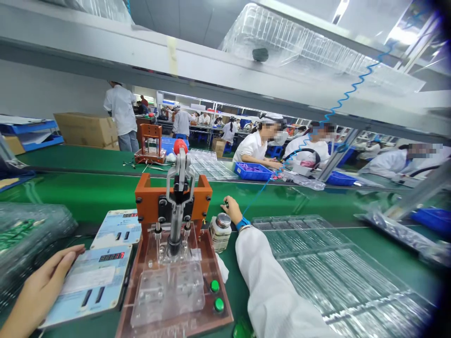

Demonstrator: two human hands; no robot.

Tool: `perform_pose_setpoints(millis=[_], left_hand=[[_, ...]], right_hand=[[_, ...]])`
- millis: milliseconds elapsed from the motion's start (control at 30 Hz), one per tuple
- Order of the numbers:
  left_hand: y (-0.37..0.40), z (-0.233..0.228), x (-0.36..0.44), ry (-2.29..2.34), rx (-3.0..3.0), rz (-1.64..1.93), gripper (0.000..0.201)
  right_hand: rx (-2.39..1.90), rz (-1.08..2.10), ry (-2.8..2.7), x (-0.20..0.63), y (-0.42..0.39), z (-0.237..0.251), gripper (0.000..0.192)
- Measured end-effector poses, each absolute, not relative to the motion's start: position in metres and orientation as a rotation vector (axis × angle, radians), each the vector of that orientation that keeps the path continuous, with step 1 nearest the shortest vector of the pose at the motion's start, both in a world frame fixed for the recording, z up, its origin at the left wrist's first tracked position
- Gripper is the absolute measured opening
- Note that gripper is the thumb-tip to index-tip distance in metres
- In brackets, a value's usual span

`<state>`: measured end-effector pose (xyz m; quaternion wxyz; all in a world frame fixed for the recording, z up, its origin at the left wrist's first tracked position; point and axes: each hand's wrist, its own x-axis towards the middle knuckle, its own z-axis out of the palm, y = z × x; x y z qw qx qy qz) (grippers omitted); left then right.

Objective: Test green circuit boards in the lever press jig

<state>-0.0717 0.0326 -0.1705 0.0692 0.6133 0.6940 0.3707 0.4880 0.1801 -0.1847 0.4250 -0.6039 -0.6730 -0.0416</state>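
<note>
My left hand point(45, 281) rests flat at the left edge of a pale blue meter box point(95, 281) with a red digit display, fingers apart and holding nothing. My right hand point(230, 206) reaches forward past a small metal-capped bottle point(220, 231) and pinches a small dark part at the green belt's near edge. A blue wrist strap sits on that wrist, with a blue coiled cord running up from it. Between my hands stands a press fixture point(176, 263) with an orange frame, a red-knobbed lever, a clear acrylic plate and two green buttons.
A second meter box point(118, 226) lies behind the first. Clear plastic trays point(338, 272) cover the table on the right, and bagged green boards point(24, 234) lie on the left. Beyond the green belt point(88, 192), several people in white work at benches with blue bins point(252, 171).
</note>
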Motion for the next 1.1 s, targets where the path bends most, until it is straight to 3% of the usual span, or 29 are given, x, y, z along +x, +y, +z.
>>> perform_pose_setpoints(millis=[300,600,733,867,933,1000,1100], left_hand=[[0.024,-0.137,-0.050,1.984,1.611,1.139,0.045],[0.019,-0.124,-0.041,1.962,1.780,1.055,0.050],[-0.002,-0.103,-0.030,1.962,2.150,1.553,0.036],[-0.057,-0.082,0.019,1.492,2.558,1.938,0.006],[-0.096,-0.082,0.059,0.974,2.624,1.736,0.017],[-0.133,-0.091,0.100,0.658,2.533,1.294,0.019],[-0.165,-0.112,0.145,0.602,2.478,0.882,0.021]], right_hand=[[-1.405,-0.167,-1.427,0.464,0.156,-0.152,0.045],[-1.072,-0.232,-0.984,0.474,0.066,-0.014,0.057],[-0.865,-0.163,-0.958,0.434,-0.004,0.018,0.042],[-1.056,-0.086,-1.328,0.385,-0.073,0.012,0.023],[-1.245,0.000,-1.639,0.370,-0.105,-0.007,0.015],[-1.488,0.124,-1.869,0.362,-0.133,-0.036,0.010],[-1.891,0.211,-1.957,0.359,-0.162,-0.088,0.006]])
